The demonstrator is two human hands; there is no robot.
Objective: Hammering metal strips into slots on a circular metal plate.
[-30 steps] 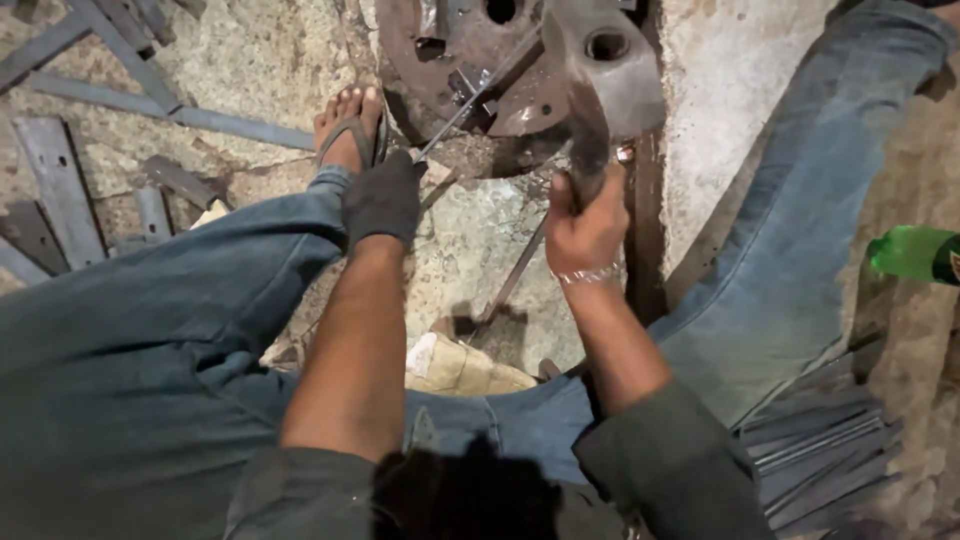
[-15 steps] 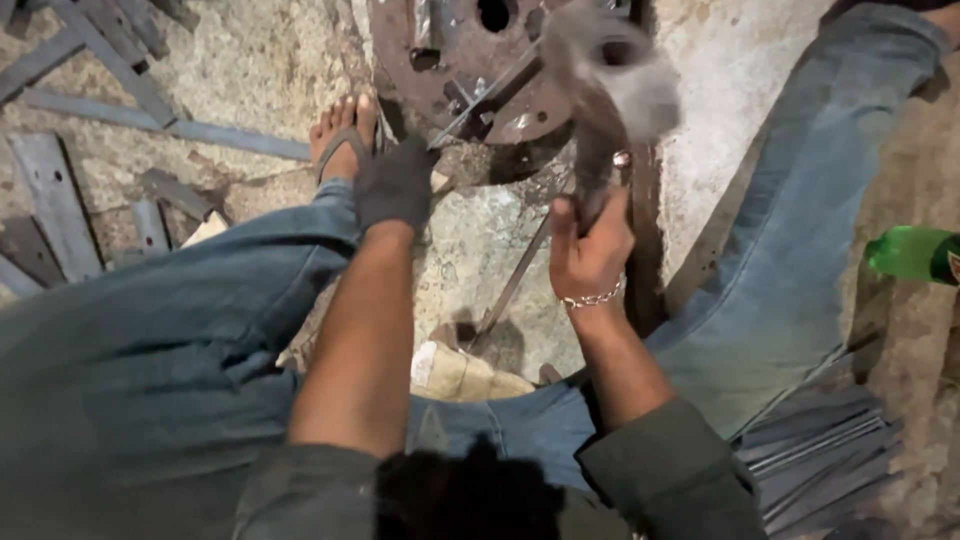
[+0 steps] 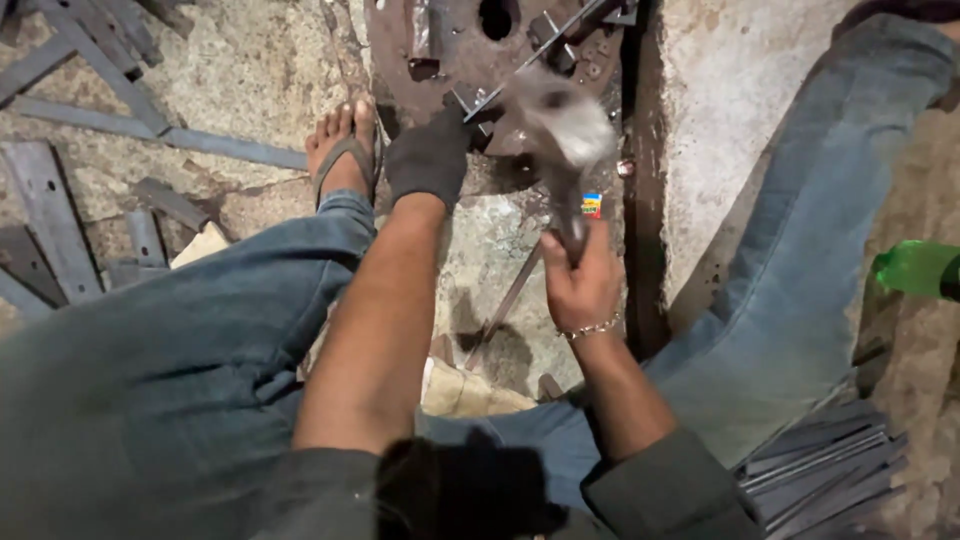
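My right hand (image 3: 582, 285) was wrapped tight round the handle of the heavy grey steel hammer (image 3: 560, 135), whose head was a blur over the near edge of the rusty round iron plate (image 3: 470, 60) on the far side of the floor. My left hand (image 3: 428, 158), in its dark fabric glove, was pressed down closed on a thin flat metal strip (image 3: 540, 50) lying slantwise across that plate, just left of the hammer head. Grey flat steel bars (image 3: 60, 200) lay scattered far left beyond my sandalled foot (image 3: 340, 150), and a green plastic bottle (image 3: 915, 268) sat at the right edge.
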